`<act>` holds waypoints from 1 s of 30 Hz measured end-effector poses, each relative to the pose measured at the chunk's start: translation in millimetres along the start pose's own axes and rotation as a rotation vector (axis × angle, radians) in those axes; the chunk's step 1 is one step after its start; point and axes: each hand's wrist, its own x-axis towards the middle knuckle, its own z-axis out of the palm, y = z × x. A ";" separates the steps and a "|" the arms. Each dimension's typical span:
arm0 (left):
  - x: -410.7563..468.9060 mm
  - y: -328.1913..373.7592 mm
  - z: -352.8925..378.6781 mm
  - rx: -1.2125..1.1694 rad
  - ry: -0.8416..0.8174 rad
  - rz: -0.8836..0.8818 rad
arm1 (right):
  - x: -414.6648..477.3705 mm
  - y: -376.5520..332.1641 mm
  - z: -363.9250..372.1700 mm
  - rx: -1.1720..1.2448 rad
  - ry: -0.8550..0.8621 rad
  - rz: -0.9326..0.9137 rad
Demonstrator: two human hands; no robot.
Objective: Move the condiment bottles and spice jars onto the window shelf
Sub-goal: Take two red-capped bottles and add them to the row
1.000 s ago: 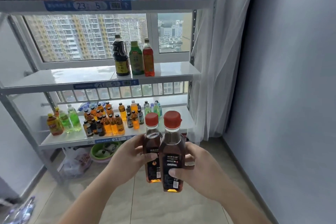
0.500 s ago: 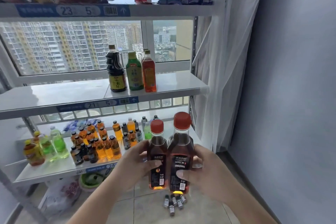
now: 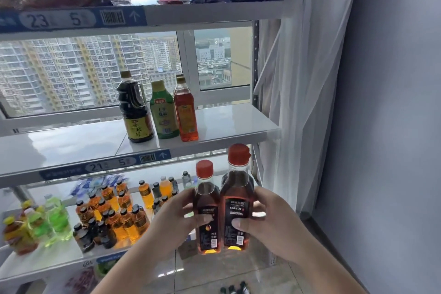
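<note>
Up close, two hands hold two red-capped condiment bottles side by side, upright and touching. The left hand point(image 3: 176, 219) grips the smaller bottle point(image 3: 207, 198), thumb curled across its front label and fingers wrapped behind. The right hand point(image 3: 267, 224) grips the larger bottle point(image 3: 236, 188) the same way, thumb on the label, fingers round the far side. Both bottles hold reddish-brown liquid. They hang in the air just below the front edge of the window shelf point(image 3: 71, 145), towards its right end, not yet on it.

Three tall bottles stand together near the middle of that shelf: a dark bottle point(image 3: 136, 112), a green bottle point(image 3: 163, 112) and an orange-red bottle point(image 3: 186, 114), with another cap just visible behind the last. The lower shelf point(image 3: 47, 262) carries many small drink bottles point(image 3: 124, 212), orange, green and dark, too many to count. A white curtain point(image 3: 298, 79) hangs at the right.
</note>
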 end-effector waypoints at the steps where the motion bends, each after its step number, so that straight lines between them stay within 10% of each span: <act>1: 12.8 0.1 -0.4 -0.008 0.000 0.007 | 13.3 1.5 -6.1 0.004 -0.004 -0.010; 30: 271.5 17.6 -61.4 -0.017 0.119 0.106 | 336.5 40.5 -66.1 0.075 0.030 -0.160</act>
